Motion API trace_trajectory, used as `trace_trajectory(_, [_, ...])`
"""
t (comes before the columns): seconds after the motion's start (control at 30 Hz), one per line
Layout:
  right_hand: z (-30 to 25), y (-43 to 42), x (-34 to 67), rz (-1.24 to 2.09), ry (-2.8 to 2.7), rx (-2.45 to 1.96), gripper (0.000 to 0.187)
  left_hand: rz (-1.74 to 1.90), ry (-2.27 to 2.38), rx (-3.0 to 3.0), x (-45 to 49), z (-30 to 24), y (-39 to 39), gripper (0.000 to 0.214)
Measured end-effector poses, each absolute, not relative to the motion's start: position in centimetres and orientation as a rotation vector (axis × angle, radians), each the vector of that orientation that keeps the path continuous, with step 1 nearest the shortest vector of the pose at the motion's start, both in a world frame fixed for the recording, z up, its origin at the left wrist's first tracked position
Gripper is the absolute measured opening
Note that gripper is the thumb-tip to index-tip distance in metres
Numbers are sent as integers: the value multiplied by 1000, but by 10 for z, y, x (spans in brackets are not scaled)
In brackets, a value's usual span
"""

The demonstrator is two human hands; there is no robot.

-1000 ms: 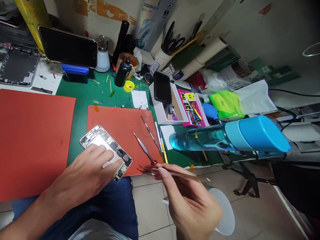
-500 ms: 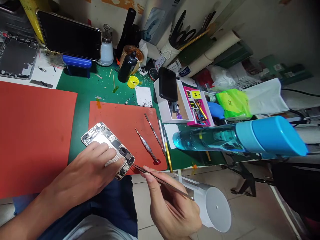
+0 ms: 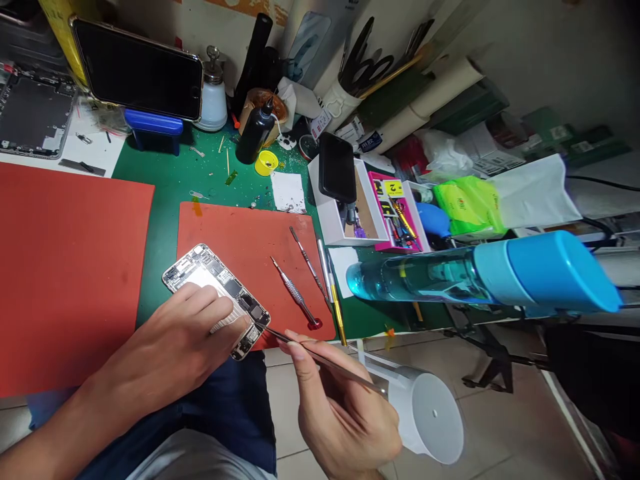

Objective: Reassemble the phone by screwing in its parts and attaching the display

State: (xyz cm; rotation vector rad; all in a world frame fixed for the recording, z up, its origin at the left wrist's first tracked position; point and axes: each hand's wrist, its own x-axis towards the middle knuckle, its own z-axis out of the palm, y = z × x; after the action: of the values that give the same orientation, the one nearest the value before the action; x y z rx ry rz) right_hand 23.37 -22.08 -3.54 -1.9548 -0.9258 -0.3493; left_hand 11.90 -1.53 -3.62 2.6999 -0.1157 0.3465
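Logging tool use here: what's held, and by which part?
The right grip pinches tweezers nearer the tips than the back end. The left grip lies across an opened phone, hold unclear.

1. Here's the opened phone (image 3: 227, 285): silvery metal, and it's gleaming!
2. At the phone's right end, tweezers (image 3: 347, 373): smooth, polished metal.
3. Just beyond the phone, the red mat (image 3: 245, 237): matt, smooth all over.
4. Well right of the phone, a bottle (image 3: 440, 275): glossy, see-through plastic!
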Motion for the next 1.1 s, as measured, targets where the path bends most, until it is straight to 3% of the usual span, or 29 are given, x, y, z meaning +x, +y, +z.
trace_trajectory(1.1, [-38, -219, 231, -280, -873, -1948, 30, 318, -136, 2755, 118, -35, -15, 23])
